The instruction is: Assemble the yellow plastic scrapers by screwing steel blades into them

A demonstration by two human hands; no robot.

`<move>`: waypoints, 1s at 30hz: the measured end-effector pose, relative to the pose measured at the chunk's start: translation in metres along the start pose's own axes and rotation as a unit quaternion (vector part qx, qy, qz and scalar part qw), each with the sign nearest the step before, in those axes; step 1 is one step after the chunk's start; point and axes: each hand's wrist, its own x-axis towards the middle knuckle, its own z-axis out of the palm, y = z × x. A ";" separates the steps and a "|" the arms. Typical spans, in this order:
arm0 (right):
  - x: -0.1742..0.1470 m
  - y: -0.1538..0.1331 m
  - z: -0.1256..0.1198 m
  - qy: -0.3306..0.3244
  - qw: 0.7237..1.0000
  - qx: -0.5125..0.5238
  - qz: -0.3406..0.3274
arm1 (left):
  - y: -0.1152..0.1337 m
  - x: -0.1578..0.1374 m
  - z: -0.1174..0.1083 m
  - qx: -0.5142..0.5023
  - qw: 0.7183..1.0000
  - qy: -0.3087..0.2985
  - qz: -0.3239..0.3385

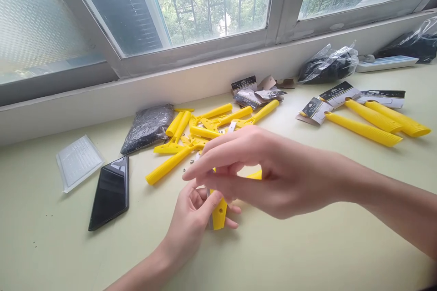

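Observation:
My left hand (189, 218), its fingers wrapped round, grips a yellow plastic scraper (219, 213) with a grey metal strip along one edge and a small hole in its face. Just above it, my right hand (259, 168) covers the upper part of the scraper. Its thumb and index finger are brought together; anything between them is too small or hidden to make out. Beyond the hands lies a pile of yellow scrapers (208, 132), with small screws (191, 162) scattered beside it.
A black phone (109, 193) and a clear flat packet (79, 162) lie left, near a dark plastic bag (148, 127). Card packaging (254, 93) sits behind the pile. At right are yellow handles (363, 129) with black cards (340, 94), a bagged bundle (329, 64) and a power strip (387, 63).

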 end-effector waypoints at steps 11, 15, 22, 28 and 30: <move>0.003 0.005 0.009 0.132 0.969 -0.175 -0.112 | 0.001 0.000 0.001 0.006 1.000 0.000 -0.012; 0.004 0.011 0.016 0.179 0.954 -0.204 -0.127 | 0.001 -0.001 0.001 0.013 1.000 0.002 -0.020; 0.001 0.001 0.004 0.037 0.993 -0.108 -0.035 | 0.000 0.000 0.001 -0.002 1.000 0.009 -0.022; -0.003 -0.006 -0.004 -0.006 0.993 -0.110 -0.049 | 0.000 0.000 0.000 -0.003 1.000 0.004 -0.015; -0.004 -0.007 -0.003 0.027 0.985 -0.159 -0.056 | 0.000 -0.001 0.000 -0.006 1.000 0.004 -0.018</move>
